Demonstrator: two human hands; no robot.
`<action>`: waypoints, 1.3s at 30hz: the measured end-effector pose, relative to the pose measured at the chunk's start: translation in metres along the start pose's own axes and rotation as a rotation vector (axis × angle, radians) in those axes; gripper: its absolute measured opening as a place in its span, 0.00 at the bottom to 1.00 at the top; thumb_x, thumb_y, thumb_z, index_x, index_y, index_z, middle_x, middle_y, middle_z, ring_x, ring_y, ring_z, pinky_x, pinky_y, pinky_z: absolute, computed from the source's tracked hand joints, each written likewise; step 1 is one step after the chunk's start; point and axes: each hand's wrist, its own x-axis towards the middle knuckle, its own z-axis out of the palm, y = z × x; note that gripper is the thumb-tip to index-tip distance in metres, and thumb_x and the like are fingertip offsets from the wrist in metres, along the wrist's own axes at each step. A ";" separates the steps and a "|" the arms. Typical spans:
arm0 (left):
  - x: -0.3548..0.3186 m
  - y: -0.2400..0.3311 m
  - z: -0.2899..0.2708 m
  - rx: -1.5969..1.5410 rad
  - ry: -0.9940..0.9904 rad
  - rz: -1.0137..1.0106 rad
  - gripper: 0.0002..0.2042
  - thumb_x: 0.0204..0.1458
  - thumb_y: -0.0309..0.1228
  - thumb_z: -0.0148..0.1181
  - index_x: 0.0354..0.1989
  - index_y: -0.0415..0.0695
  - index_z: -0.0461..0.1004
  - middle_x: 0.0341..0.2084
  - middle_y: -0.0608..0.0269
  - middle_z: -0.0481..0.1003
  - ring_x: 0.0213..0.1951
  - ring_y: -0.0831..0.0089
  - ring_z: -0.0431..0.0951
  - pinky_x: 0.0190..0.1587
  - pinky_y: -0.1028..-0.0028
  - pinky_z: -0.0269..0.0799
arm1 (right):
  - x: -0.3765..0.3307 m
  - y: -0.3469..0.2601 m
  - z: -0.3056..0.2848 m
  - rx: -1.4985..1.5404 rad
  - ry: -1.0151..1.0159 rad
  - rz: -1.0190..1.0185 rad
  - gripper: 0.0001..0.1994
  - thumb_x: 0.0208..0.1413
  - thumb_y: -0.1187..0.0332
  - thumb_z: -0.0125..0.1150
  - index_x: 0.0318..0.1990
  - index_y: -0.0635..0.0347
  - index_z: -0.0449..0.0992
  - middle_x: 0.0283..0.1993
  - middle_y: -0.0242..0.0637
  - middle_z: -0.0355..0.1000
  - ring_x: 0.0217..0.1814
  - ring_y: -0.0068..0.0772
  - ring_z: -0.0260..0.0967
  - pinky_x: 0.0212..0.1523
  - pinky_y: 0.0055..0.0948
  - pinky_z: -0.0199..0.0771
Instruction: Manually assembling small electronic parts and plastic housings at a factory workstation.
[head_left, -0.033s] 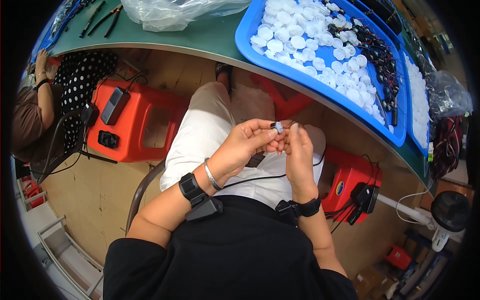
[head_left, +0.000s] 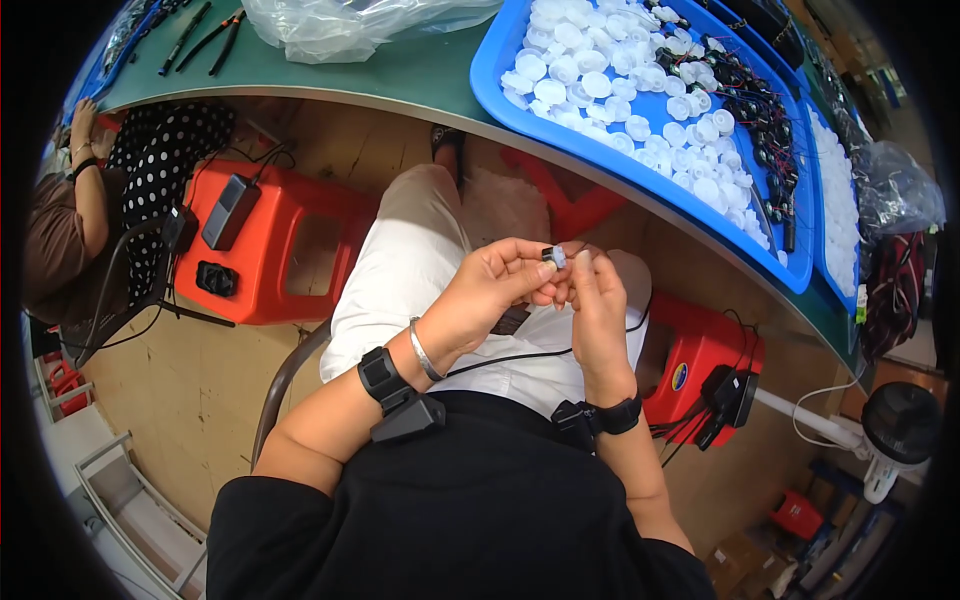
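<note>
Tabletop (head_left: 430,80): its green surface spans the far side, bending off toward the right, with its near edge beyond your knees.
Blue tray (head_left: 488,75): it sits on the tabletop at the far right, beyond your lap.
White cups (head_left: 600,85): they lie loosely heaped in the tray, with dark wired parts (head_left: 768,135) bunched along its right side.
Left hand (head_left: 500,278): you hold it above your lap, its grip closed on a small piece (head_left: 555,256) between thumb and fingers.
Right hand (head_left: 600,305): it is just right of the other, thumb and fingers drawn close (whether this grip pinches anything, I cannot tell).
Small piece: it is at your left fingertips, dark end left, pale end right toward your right fingertips, just beside it; its long axis seems to run left to right, though it is too small to be certain.
</note>
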 end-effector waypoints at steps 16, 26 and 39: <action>0.000 0.000 0.005 0.059 0.016 0.032 0.10 0.58 0.29 0.56 0.44 0.36 0.71 0.30 0.63 0.76 0.32 0.80 0.75 0.37 0.81 0.73 | 0.002 0.002 -0.001 -0.020 0.004 0.003 0.08 0.61 0.68 0.57 0.42 0.63 0.71 0.32 0.29 0.70 0.29 0.15 0.64 0.30 0.16 0.65; 0.002 -0.005 -0.002 -0.395 -0.029 -0.307 0.12 0.58 0.42 0.56 0.40 0.45 0.75 0.33 0.69 0.75 0.35 0.83 0.73 0.40 0.80 0.70 | -0.002 -0.007 0.004 -0.773 -0.059 -0.472 0.16 0.51 0.70 0.65 0.47 0.63 0.73 0.41 0.40 0.72 0.40 0.35 0.72 0.41 0.30 0.72; 0.006 -0.013 -0.010 -0.424 -0.077 -0.362 0.14 0.61 0.42 0.50 0.43 0.44 0.73 0.39 0.64 0.75 0.42 0.76 0.74 0.50 0.74 0.69 | 0.000 0.001 -0.001 -1.041 -0.080 -0.750 0.12 0.48 0.69 0.67 0.39 0.64 0.74 0.36 0.41 0.75 0.33 0.42 0.72 0.33 0.35 0.71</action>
